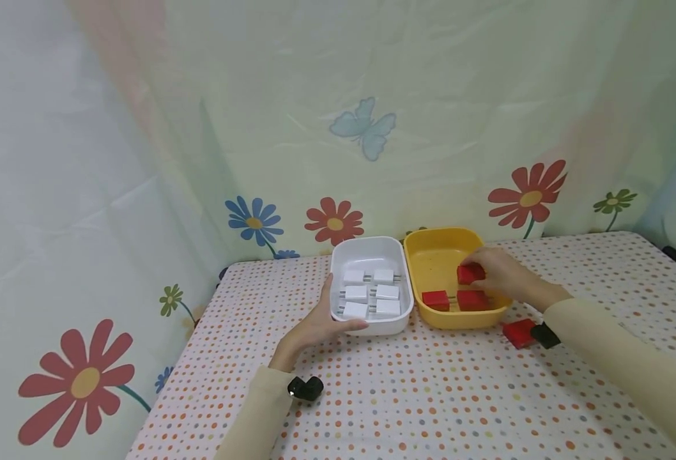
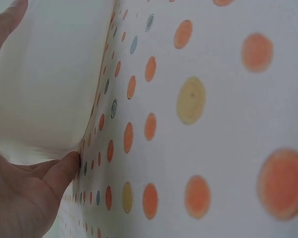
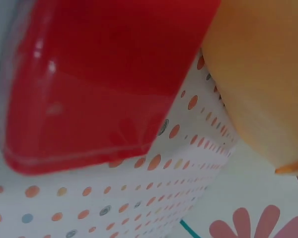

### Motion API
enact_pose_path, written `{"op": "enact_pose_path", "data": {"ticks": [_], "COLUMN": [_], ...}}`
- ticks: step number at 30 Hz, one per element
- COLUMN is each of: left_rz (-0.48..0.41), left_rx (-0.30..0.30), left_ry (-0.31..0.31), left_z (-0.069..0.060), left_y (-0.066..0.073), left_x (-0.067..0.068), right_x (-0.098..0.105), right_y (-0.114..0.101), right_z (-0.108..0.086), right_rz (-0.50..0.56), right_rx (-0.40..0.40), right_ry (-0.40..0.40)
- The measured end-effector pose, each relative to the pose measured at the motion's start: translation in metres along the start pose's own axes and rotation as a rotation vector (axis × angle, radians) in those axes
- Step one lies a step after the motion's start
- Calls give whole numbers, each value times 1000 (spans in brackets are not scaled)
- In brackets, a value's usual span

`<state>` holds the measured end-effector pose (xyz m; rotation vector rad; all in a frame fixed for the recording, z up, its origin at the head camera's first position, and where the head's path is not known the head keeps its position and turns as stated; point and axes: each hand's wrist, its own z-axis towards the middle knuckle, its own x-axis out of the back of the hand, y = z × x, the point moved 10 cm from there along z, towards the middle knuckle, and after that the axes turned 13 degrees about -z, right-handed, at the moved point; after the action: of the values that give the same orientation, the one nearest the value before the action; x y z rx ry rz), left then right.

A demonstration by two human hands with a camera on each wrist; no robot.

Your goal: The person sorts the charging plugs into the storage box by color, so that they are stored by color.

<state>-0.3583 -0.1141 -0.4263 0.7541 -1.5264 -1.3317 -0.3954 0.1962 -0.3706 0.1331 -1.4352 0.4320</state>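
Observation:
My left hand (image 1: 319, 322) holds the near left corner of a white tray (image 1: 372, 327), thumb along its front and fingers along its left side. The left wrist view shows fingers (image 2: 64, 171) bent against the lower end of that tray. Inside lie several white plug adapters (image 1: 356, 294) in two columns, their prongs showing. Over the right side of a yellow tray (image 1: 438, 241), my right hand (image 1: 501, 275) pinches a red plug adapter (image 1: 470, 274). Two more red plug adapters (image 1: 436, 300) lie at that tray's near end.
Under my right forearm, on the dotted tablecloth (image 1: 395, 396), lies another red adapter (image 1: 520, 333), which looms large in the right wrist view. The trays stand side by side near a flowered backdrop curtain (image 1: 430, 160). Each wrist carries a small black device (image 1: 306, 388).

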Motion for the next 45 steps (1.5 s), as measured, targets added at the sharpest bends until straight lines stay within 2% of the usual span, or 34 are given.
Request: {"op": "enact_pose_path", "data": {"ticks": [6, 14, 21, 28, 36, 40, 45], "left_rz": [-7, 2, -10, 28, 3, 12, 16], "left_rx": [-30, -34, -51, 1, -25, -18, -21], "left_ry": [-10, -13, -26, -4, -13, -5, 4], "left_z": [2, 1, 1, -3, -2, -3, -3], "left_y": [5, 11, 13, 5, 3, 2, 2], "left_x": [-4, -11, -15, -10, -4, -3, -1], "right_x": [-5, -7, -8, 12, 45, 52, 55], "right_y": [1, -1, 0, -7, -15, -8, 12], "right_z": [4, 2, -4, -20, -54, -74, -96], "right_rz": [-58, -126, -111, -74, -61, -82, -106], "right_rx": [5, 53, 38, 41, 118, 118, 86], "right_ry": [-49, -85, -110, 2, 117, 148, 166]}}
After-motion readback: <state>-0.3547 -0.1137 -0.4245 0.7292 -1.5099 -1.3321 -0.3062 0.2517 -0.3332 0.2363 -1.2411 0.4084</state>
